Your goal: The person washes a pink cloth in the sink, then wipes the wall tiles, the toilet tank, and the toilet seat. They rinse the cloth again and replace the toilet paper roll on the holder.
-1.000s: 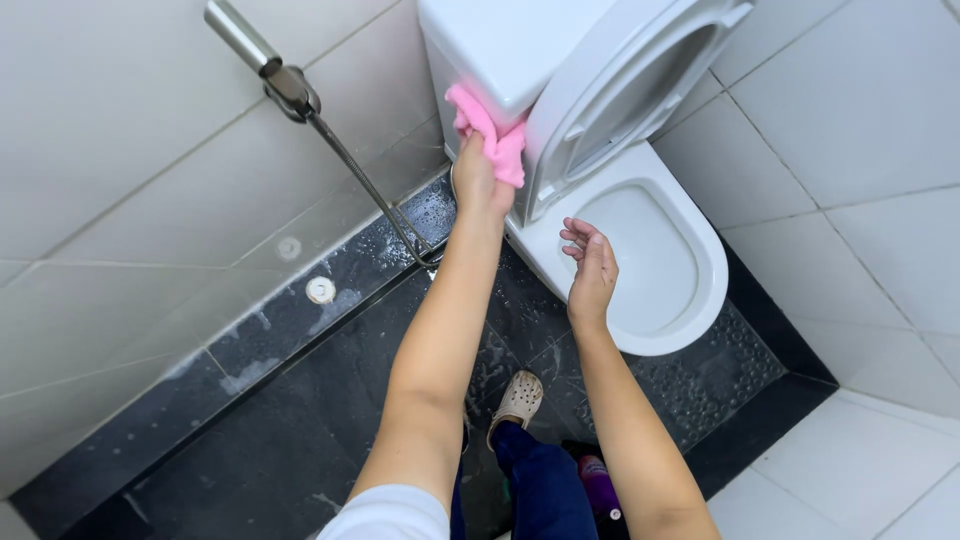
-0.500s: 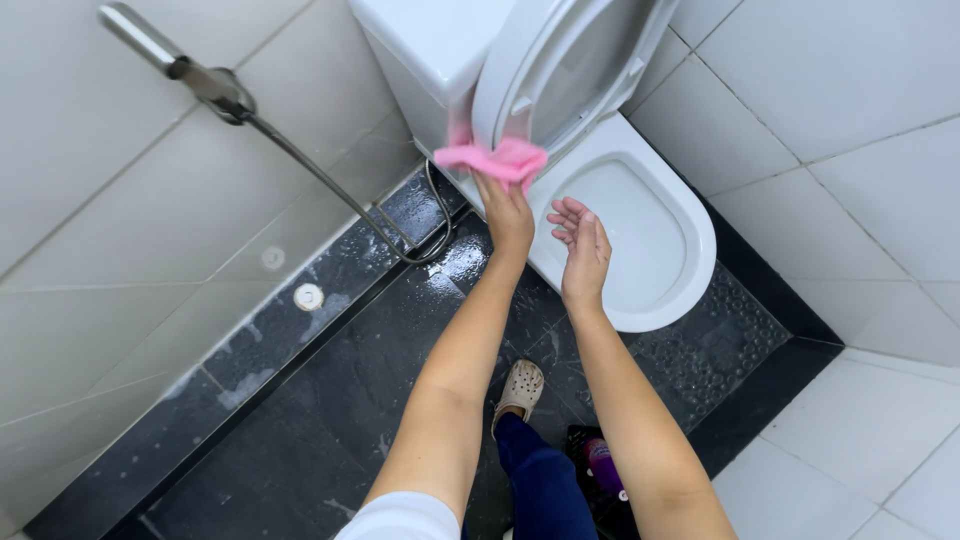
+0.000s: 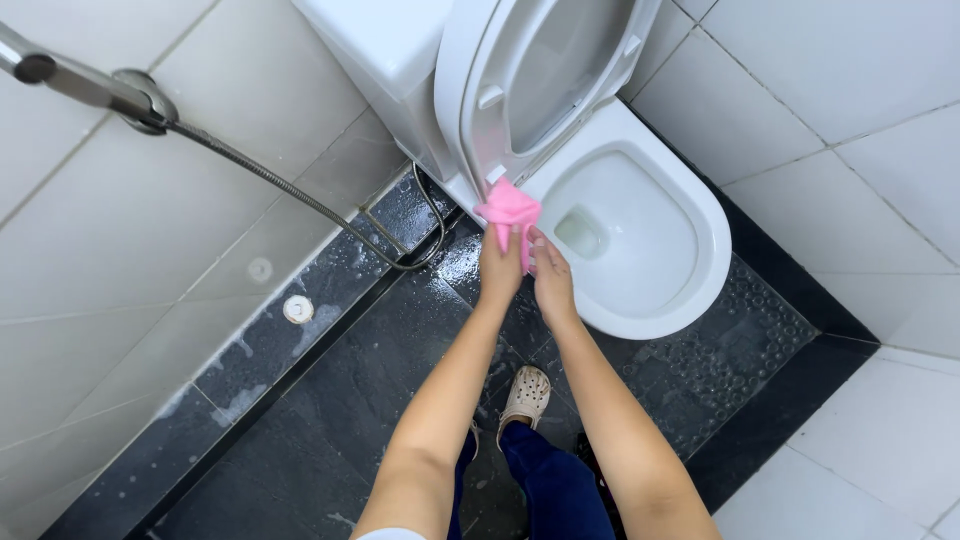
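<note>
While both hands, left hand (image 3: 500, 272) and right hand (image 3: 551, 280), clutched the pink cloth (image 3: 510, 210) against the toilet bowl rim (image 3: 700, 280) below the raised seat (image 3: 540, 80), wiping appeared midway, most rim untouched.

Pink cloth (image 3: 509, 210) was crumpled, bunched upward, pressed against white toilet bowl (image 3: 640, 300) rim beside raised seat.

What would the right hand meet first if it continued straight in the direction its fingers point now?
The right hand points up-frame at the pink cloth, which its fingertips seem already to touch. Just beyond lies the toilet bowl rim below the raised seat; depth is unclear.
</note>
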